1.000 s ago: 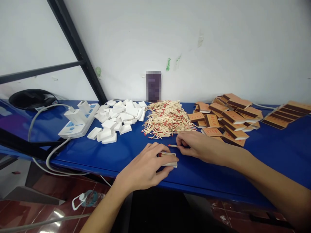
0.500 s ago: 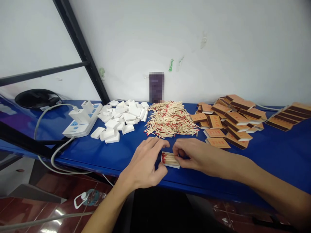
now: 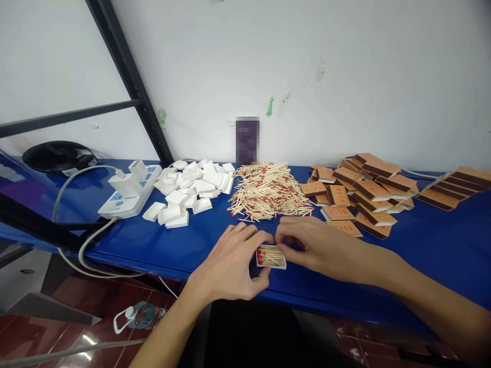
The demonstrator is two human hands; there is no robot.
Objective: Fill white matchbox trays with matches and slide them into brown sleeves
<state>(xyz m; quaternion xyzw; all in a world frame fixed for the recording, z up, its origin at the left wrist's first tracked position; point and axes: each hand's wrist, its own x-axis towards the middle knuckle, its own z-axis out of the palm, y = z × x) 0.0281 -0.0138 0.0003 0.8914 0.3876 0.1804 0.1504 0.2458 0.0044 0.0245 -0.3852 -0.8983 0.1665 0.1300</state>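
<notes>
A small white matchbox tray [image 3: 283, 265] filled with red-tipped matches [image 3: 270, 255] lies near the front edge of the blue table. My left hand [image 3: 233, 263] spans its left part, index finger at the far side and thumb at the near side. Curled fingers of my right hand [image 3: 307, 243] meet at the tray's far right corner; whatever is between them is hidden. Just beyond both hands spreads a big heap of loose matches [image 3: 268, 191].
White empty trays [image 3: 178, 197] are piled to the left, beside a power strip [image 3: 128, 197] with plugs and cables. Orange matchbox sleeves [image 3: 370, 189] are heaped at right, with a leaning row of matchboxes [image 3: 456, 186] farther right. A black shelf post [image 3: 126, 71] stands at left.
My left thumb and index finger have closed in on the tray's two long sides. My right fingers have drawn from over the matches to the tray's corner.
</notes>
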